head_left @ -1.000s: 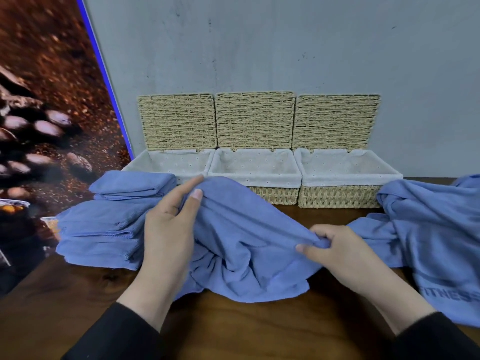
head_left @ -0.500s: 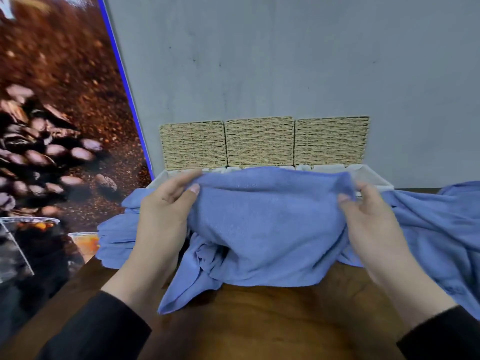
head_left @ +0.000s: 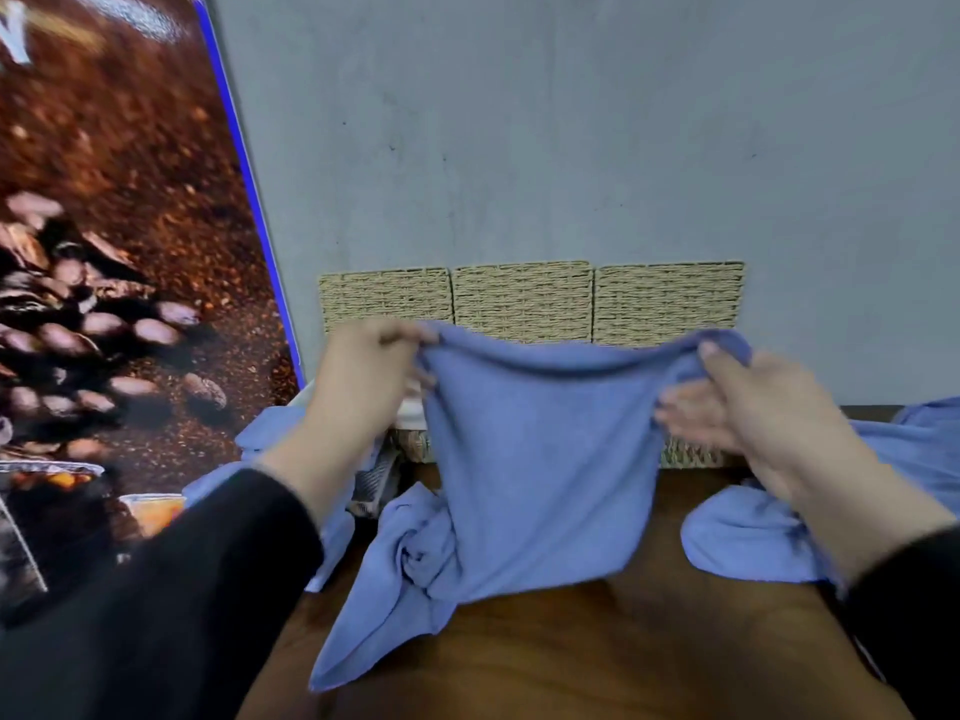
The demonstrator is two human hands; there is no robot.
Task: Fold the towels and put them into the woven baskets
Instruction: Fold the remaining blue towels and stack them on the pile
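My left hand [head_left: 363, 376] and right hand [head_left: 748, 402] pinch a blue terry towel [head_left: 540, 459] above the dark wooden tabletop [head_left: 571, 657]; beyond them, a grey wall [head_left: 571, 122].

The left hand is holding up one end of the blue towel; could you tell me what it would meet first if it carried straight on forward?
Probably the raised woven lid behind the left hand, though depth is unclear.

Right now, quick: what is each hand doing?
Left hand: pinches the top edge of the blue towel.
Right hand: grips the same towel's other top corner.
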